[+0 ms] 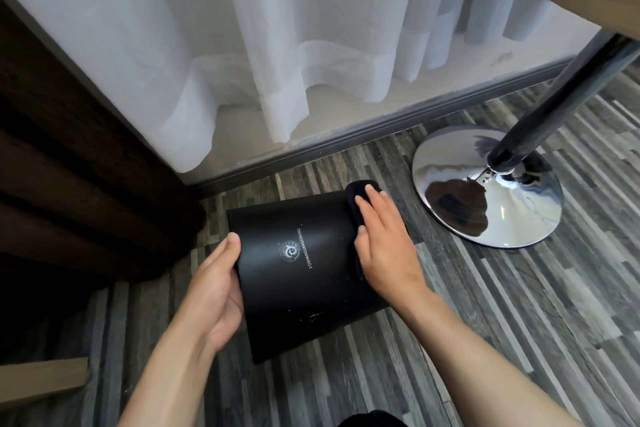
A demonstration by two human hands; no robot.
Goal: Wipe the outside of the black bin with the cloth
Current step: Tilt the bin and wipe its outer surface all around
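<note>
The black bin [304,274] lies tipped on the striped floor, its side with a white round logo and lettering facing up. My left hand [216,291] grips its left edge, thumb on top. A dark cloth [356,196] sits on the bin's upper right side. My right hand [381,243] presses flat on the cloth, fingers stretched over it, so most of the cloth is hidden. Small pale specks show low on the bin's side.
A chrome round table base [491,191] with a dark pole [568,94] stands close on the right. White sheer curtains [277,45] and a grey skirting run behind. Dark brown drapes [69,166] fill the left. A wooden piece [41,381] lies at lower left.
</note>
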